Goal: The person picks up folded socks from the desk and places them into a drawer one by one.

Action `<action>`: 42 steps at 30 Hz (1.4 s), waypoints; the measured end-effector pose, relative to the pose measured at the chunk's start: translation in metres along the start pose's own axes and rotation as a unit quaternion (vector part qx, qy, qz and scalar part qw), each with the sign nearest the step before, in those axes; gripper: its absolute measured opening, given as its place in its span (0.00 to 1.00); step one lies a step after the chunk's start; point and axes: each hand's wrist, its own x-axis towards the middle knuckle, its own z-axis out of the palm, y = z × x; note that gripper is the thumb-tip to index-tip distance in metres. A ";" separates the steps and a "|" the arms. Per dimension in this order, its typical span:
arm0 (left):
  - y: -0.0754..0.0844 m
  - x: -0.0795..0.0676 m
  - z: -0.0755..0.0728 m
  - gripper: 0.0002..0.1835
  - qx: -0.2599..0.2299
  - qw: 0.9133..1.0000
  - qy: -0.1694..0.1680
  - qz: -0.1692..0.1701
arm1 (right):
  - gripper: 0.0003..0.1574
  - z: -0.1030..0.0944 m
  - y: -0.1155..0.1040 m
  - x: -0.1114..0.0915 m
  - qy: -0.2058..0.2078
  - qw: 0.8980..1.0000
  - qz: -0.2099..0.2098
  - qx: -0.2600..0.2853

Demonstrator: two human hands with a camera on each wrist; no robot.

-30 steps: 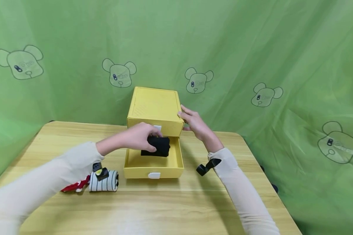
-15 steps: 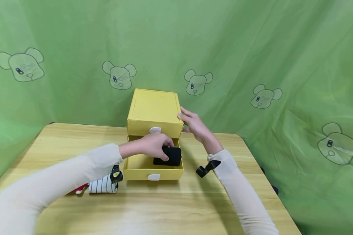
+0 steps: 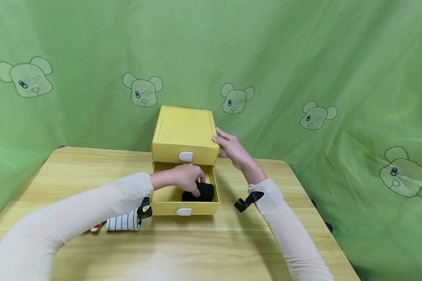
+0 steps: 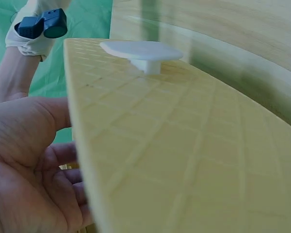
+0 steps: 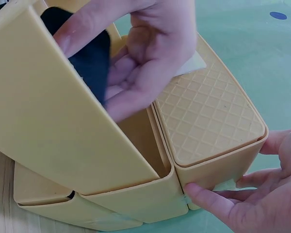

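A folded black cloth lies low inside the pulled-out lower drawer of a small yellow cabinet. My left hand reaches into that drawer and holds the cloth, thumb on one side and curled fingers on the other, as the right wrist view shows. In the left wrist view the drawer's ribbed front with its white knob covers part of the left hand. My right hand rests against the cabinet's right side near the top, its fingers extended and holding nothing.
A rolled white cloth with dark stripes lies left of the drawer on the wooden table. Beside it, a red-and-white item is mostly covered by the left sleeve. Green printed fabric hangs behind the table.
My left hand has moved right and down with the black cloth, lowering it toward the drawer's front right. The right hand has kept its place on the cabinet.
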 end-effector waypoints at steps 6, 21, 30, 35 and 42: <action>0.001 0.002 0.000 0.19 0.012 1.000 -0.015 -0.006 | 0.40 0.001 -0.001 0.000 0.000 1.000 -0.001 0.000; -0.012 -0.026 -0.026 0.23 -0.072 0.995 -0.009 0.064 | 0.40 0.001 -0.002 0.000 0.002 1.000 -0.002 -0.002; -0.034 -0.066 -0.053 0.22 -0.145 0.985 0.044 0.076 | 0.40 0.002 0.000 0.001 0.001 1.000 0.003 -0.002; -0.058 -0.089 -0.063 0.23 -0.174 0.981 0.070 0.054 | 0.41 0.000 0.000 0.000 -0.001 1.000 0.001 -0.001; -0.101 -0.120 -0.062 0.25 -0.189 0.979 0.077 -0.001 | 0.40 0.001 0.000 0.001 0.000 1.000 0.000 -0.005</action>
